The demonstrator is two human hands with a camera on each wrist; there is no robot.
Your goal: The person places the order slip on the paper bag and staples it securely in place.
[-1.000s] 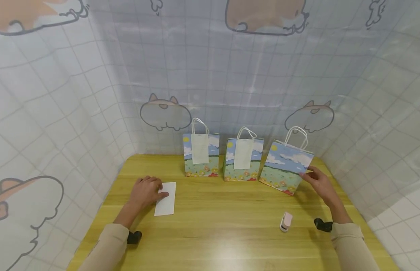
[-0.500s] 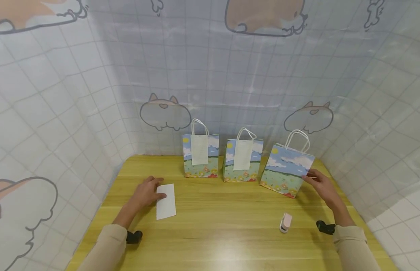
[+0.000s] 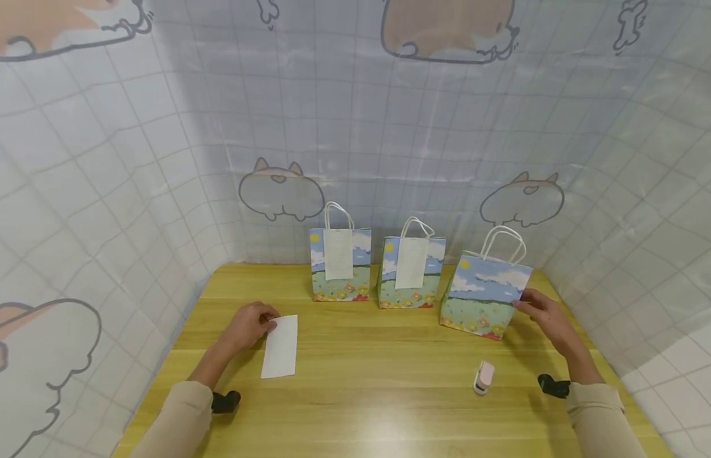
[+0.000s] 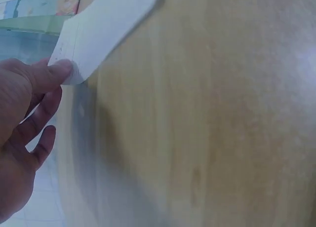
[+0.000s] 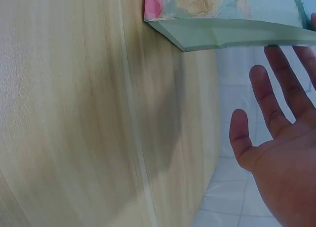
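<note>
At the table's left, my left hand [image 3: 249, 329] pinches the top left corner of a blank white paper slip [image 3: 281, 352]. In the left wrist view the thumb lies on top of the slip [image 4: 103, 32], which bends upward. On the right, my right hand [image 3: 549, 321] holds the right edge of a paper gift bag [image 3: 484, 294] with a sky and flower-meadow print and white cord handles. Its thumb is on the bag's front, and the other fingers reach behind the side. The bag stands slightly turned, with no slip on its front.
Two matching gift bags, a left one [image 3: 321, 283] and a middle one [image 3: 389, 296], stand along the back, each with a white slip on its front. A small pink and white stapler [image 3: 484, 376] lies on the wooden table [image 3: 378, 375]. Printed sheeting [image 3: 355, 146] encloses the sides and back.
The right bag has gone from tilted to more upright, shifting slightly toward the front with my right hand. My left hand's hold moved to the slip's corner, and the slip slid slightly toward the front.
</note>
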